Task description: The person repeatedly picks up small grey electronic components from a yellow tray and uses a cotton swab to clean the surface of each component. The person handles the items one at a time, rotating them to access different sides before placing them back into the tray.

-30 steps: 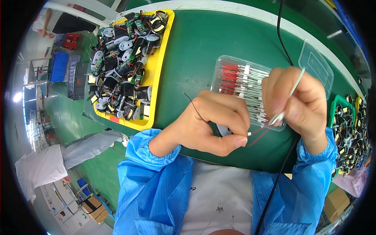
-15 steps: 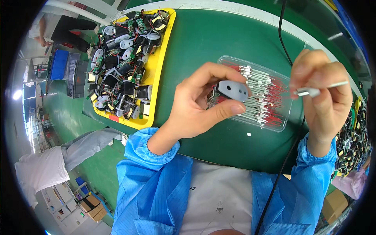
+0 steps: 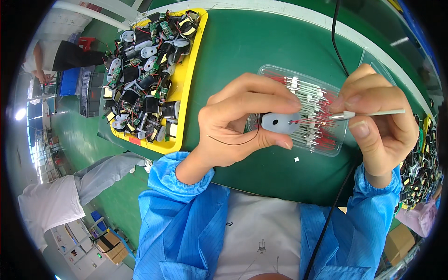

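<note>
My left hand [image 3: 238, 114] is closed around a small motor unit with a grey oval cap [image 3: 282, 124], which has a dark hole. A thin dark wire from the unit curls over the hand. Between the fingertips of my right hand [image 3: 380, 105] is a slim white lead [image 3: 392, 112] with a shiny metal-like end. That end points left toward the cap. A fine red strand seems to run near the cap's right hole; where it comes from is unclear. Beneath both hands lie several white leads with red wires [image 3: 308, 98] in a clear plastic box [image 3: 341, 133].
A yellow tray [image 3: 189, 93] heaped with similar motor units [image 3: 149, 77] stands on the green tabletop [image 3: 233, 42] at left. A black cable [image 3: 337, 28] crosses the right side. A small white square [image 3: 296, 159] lies before the box. Two other people are at the left.
My right hand has brought the white lead left, closer to the motor unit. In my left hand the unit has turned slightly, and its dark wire now shows across the hand.
</note>
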A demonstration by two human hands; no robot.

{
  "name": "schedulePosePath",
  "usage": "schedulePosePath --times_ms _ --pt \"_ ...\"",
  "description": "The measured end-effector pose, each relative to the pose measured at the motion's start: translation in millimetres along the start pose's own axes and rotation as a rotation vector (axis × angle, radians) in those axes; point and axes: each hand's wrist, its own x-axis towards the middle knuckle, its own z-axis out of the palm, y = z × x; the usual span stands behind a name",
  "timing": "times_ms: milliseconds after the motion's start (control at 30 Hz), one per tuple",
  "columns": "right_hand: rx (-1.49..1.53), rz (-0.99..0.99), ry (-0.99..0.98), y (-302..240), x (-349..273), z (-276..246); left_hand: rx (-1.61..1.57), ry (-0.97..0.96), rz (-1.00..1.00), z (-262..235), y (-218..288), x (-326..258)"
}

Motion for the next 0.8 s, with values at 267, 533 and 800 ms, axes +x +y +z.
schedulePosePath --times_ms 267,533,800 --pt "-0.119 -0.151 -0.009 2.8 -3.9 -0.1 0.001 0.029 -0.021 0.1 0.7 0.2" --pt "-0.187 -0.207 -0.088 -1.1 -1.2 -1.0 0.018 0.036 -0.007 1.1 -1.2 -0.3" --pt "-0.273 -0.266 -0.106 -8.3 0.4 2.0 0.008 0.039 -0.016 1.1 -1.8 -1.3"
